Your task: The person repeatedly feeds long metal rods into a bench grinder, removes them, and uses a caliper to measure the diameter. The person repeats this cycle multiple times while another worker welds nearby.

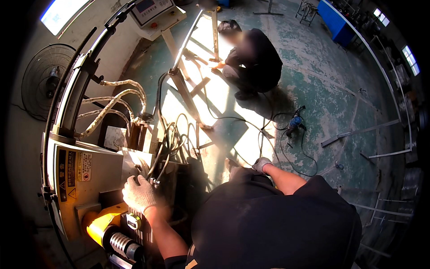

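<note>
My left hand (139,193), in a pale knitted work glove, rests on the machine at the lower left. Its fingers are apart and point toward a small metal lever (139,169), with nothing visible in them. Right below the hand, a tape measure (133,221) with a pale green and white case sits on the ribbed part of the machine. My right hand (260,164), also gloved, lies over my knee with its fingers loosely bent. No object shows in it. The machine has a white housing (101,168) with warning labels, a yellow part (103,224) and a coiled spring (121,244).
A person (255,58) in dark clothes crouches ahead beside a metal frame (183,89). Black cables (242,120) trail over the green floor to a blue power tool (294,122). Hoses (118,96), a control box (152,13) and a fan (47,80) stand at left; long metal bars (358,133) at right.
</note>
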`<state>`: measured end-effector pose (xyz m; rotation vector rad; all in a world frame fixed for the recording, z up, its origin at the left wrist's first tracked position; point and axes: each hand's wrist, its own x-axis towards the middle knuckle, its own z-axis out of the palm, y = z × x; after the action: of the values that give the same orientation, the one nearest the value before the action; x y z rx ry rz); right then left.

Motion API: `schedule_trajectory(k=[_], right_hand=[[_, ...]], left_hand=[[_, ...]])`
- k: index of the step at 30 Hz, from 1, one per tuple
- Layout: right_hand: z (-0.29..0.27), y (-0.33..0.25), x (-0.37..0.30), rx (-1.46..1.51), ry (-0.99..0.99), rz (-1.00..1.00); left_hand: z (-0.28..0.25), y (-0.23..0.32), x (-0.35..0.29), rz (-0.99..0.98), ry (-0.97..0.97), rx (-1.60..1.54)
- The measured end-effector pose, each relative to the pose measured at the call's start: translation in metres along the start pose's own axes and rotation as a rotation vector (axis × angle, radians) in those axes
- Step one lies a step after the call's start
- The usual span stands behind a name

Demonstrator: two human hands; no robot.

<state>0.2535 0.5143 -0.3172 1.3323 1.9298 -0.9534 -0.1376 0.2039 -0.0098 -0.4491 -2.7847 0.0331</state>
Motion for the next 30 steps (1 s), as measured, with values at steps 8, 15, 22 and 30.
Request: schedule_trajectory(k=[8, 15, 22, 30], right_hand=[[0.012, 0.008, 0.013, -0.009, 0.087, 0.002], [0.01, 0.005, 0.011, 0.007, 0.075, 0.006], [0.009, 0.003, 0.011, -0.015, 0.074, 0.003], [0.014, 0.009, 0.02, -0.002, 0.086, -0.01]], left_hand=[[0.002, 0.001, 0.0, 0.001, 0.006, -0.007], [-0.001, 0.002, 0.0, -0.001, 0.01, -0.015], [0.0, 0.001, -0.001, -0.002, 0.011, 0.006], [0.001, 0.001, 0.0, -0.001, 0.011, 0.006]])
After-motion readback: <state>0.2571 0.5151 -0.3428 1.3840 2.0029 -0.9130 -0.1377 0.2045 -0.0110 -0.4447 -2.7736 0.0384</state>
